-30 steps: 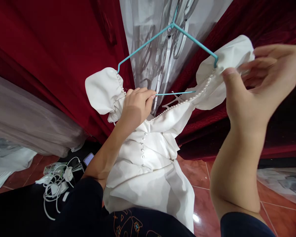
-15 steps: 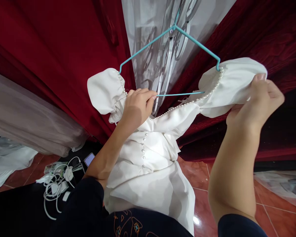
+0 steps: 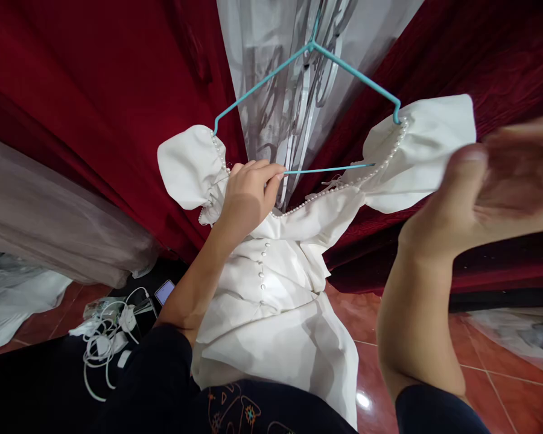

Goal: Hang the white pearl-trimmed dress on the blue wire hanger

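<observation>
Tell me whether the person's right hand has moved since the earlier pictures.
Yes. The right hand has let go and pulled back right of the white puffed sleeve, judged against the turquoise wire hanger; it is motion-blurred.

No readable text anywhere

Nothing legible shows — the dark garment (image 3: 235, 410) at the bottom edge carries small orange and blue embroidered motifs, shapes rather than letters, and the phone (image 3: 164, 292) on the floor shows a lit screen too small to make out.
</observation>
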`<state>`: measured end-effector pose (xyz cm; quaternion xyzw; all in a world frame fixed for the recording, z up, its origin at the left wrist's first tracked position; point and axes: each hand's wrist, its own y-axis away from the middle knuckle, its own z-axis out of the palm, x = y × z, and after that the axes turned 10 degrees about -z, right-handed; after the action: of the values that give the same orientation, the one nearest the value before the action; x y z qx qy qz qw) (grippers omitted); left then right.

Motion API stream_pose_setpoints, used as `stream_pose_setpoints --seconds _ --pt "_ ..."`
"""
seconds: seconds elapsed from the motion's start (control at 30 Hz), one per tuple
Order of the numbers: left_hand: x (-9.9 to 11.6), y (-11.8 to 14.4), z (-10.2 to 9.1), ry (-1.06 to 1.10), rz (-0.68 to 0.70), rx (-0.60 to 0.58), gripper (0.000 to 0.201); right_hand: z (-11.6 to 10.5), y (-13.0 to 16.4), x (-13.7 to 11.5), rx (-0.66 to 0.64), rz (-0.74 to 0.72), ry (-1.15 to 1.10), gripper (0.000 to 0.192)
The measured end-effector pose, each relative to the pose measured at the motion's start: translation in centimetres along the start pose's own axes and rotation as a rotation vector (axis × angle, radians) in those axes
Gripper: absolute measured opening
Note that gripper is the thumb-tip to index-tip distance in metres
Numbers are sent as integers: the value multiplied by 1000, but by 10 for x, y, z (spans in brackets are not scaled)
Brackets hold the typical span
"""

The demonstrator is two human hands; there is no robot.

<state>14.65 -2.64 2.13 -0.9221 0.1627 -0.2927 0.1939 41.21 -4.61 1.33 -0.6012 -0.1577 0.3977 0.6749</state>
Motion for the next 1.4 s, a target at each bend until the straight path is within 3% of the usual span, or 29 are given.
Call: stream_pose_setpoints --seconds 0.1,0.23,0.33,0.47,0.67,0.77,0.9,1.03,1.13,1.23,1.4 --pt "1 3 0 15 20 17 26 30 -14 -22 -377 -276 -73 28" --pt "-2 4 1 18 51 35 27 56 9 -25 -688 -222 -181 26" --pt "-10 3 6 3 108 29 30 66 42 -21 -848 -178 32 26" --pt "-23 6 5 94 264 80 35 73 66 -23 -783 -146 196 34" --pt "-54 1 -20 124 166 662 36 80 71 -37 -710 -139 179 31" --pt "-82 -19 -31 56 97 665 46 82 74 -40 -702 -125 187 32" --pt "-101 -41 -46 114 98 581 25 82 74 -36 -680 -134 196 32" --pt "-106 -45 -70 248 90 821 18 80 71 -33 -651 -147 180 30" --pt "-122 -39 -81 299 35 989 17 82 71 -34 -629 -143 145 30" --pt "-137 -25 -74 345 -65 937 6 86 73 -38 -628 -112 127 33" --pt "-125 13 -56 424 -182 626 10 91 76 -42 -625 -55 128 35"
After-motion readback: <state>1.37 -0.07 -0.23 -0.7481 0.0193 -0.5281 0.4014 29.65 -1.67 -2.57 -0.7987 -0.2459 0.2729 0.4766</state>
